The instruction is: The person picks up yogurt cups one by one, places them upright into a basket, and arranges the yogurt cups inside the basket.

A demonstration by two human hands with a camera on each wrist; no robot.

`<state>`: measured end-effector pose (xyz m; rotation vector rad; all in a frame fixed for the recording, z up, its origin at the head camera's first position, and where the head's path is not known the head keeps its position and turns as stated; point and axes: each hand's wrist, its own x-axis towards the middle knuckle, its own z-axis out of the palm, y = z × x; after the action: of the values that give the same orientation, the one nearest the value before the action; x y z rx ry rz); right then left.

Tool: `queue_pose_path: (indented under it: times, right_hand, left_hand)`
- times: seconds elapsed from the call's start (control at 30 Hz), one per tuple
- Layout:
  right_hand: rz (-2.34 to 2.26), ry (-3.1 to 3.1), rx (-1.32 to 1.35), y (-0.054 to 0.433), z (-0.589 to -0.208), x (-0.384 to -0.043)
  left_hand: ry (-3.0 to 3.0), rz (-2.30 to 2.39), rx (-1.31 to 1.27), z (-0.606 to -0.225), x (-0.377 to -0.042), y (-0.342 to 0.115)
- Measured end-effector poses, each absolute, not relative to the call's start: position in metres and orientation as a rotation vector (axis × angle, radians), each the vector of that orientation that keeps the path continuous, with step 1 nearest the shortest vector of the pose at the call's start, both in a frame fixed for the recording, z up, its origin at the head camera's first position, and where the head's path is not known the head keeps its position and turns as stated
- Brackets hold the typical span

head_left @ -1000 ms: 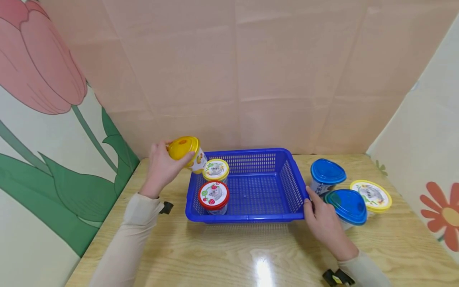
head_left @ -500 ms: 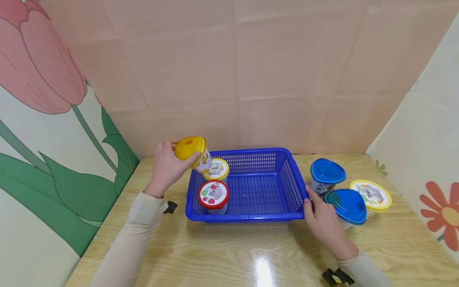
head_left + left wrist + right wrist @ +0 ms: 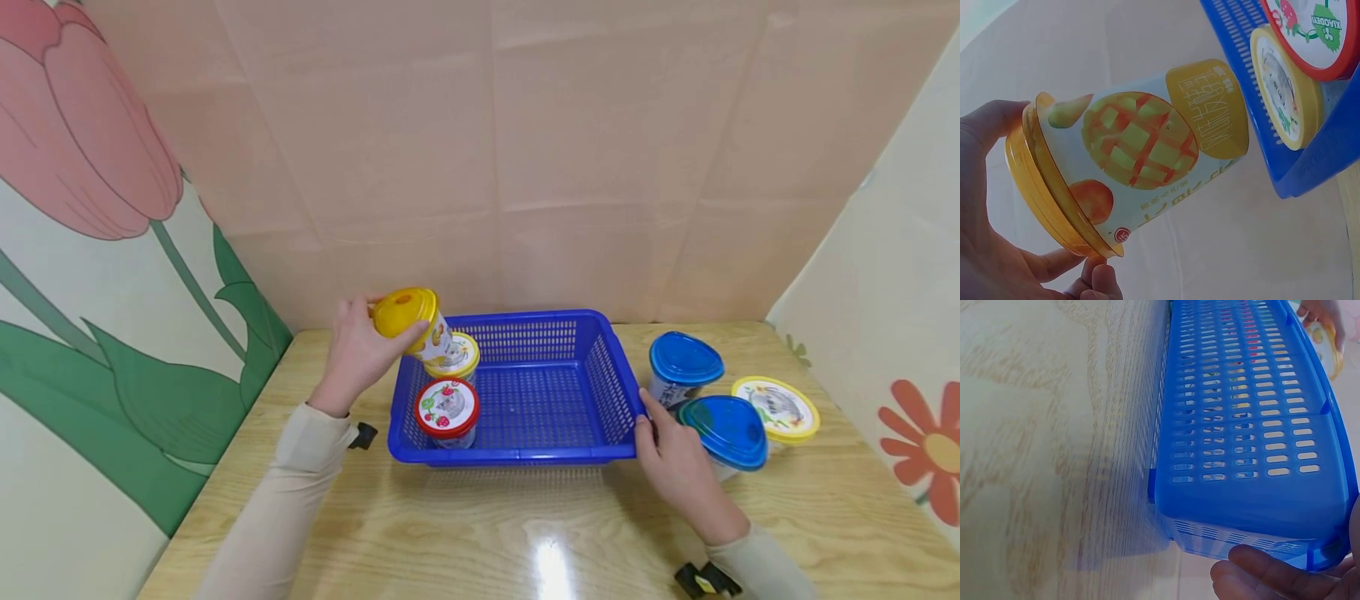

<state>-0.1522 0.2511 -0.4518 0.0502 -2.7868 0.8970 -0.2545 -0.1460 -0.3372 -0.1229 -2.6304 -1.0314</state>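
Note:
My left hand (image 3: 365, 350) grips a cup with a yellow lid (image 3: 408, 317) by the lid, holding it tilted above the basket's left back corner. Mango pictures cover the side of this cup (image 3: 1141, 140) in the left wrist view. A blue plastic basket (image 3: 517, 455) stands on the table. Inside, at its left end, are a yellow-rimmed tub (image 3: 459, 354), partly hidden by the held cup, and a red-rimmed tub (image 3: 447, 408) in front of it. My right hand (image 3: 678, 462) holds the basket's rim at the front right corner, seen close up in the right wrist view.
Right of the basket stand two blue-lidded cups, one farther back (image 3: 686, 358) and one nearer (image 3: 723, 433), close to my right hand. A yellow-rimmed tub (image 3: 777, 408) is beside them. A fabric-like wall (image 3: 495, 167) rises behind the wooden table (image 3: 465, 533).
My left hand has carried the yellow-lidded cup rightward, from beside the basket's left back corner to over it, overlapping the yellow-rimmed tub more. My right hand and the basket have stayed put.

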Motion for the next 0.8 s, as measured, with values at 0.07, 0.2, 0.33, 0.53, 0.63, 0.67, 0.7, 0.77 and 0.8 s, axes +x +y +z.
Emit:
queue_pose_path:
  times: [0.07, 0.2, 0.33, 0.53, 0.63, 0.67, 0.7, 0.77, 0.8]
  right_hand:
    - [0.903, -2.789, 0.050, 0.251, -0.452, -0.152]
    - [0.913, -2.795, 0.049, 0.250, -0.451, -0.151]
    - [0.909, -2.798, 0.049, 0.250, -0.450, -0.151]
    - [0.910, -2.805, 0.049, 0.250, -0.450, -0.151]
    - [0.911, -2.802, 0.051, 0.250, -0.450, -0.151]
    - [0.910, -2.800, 0.050, 0.250, -0.450, -0.151]
    - [0.909, -2.798, 0.053, 0.250, -0.450, -0.151]
    - [0.906, -2.793, 0.055, 0.250, -0.450, -0.151]
    - [0.906, -2.792, 0.055, 0.250, -0.450, -0.151]
  left_hand:
    - [-2.634, -1.033, -0.122, -0.338, -0.254, -0.145]
    - [-2.641, -1.034, -0.122, -0.338, -0.253, -0.143]
    - [-2.642, -1.048, -0.128, -0.337, -0.252, -0.141]
    - [-2.639, -1.062, -0.161, -0.335, -0.253, -0.135]
    - [-2.632, -1.076, -0.186, -0.335, -0.253, -0.132]
    - [-2.628, -1.081, -0.195, -0.334, -0.253, -0.131]
    - [-2.627, -1.085, -0.203, -0.334, -0.253, -0.130]
    - [-2.631, -1.090, -0.220, -0.333, -0.253, -0.129]
    - [-2.635, -1.092, -0.228, -0.333, -0.253, -0.128]
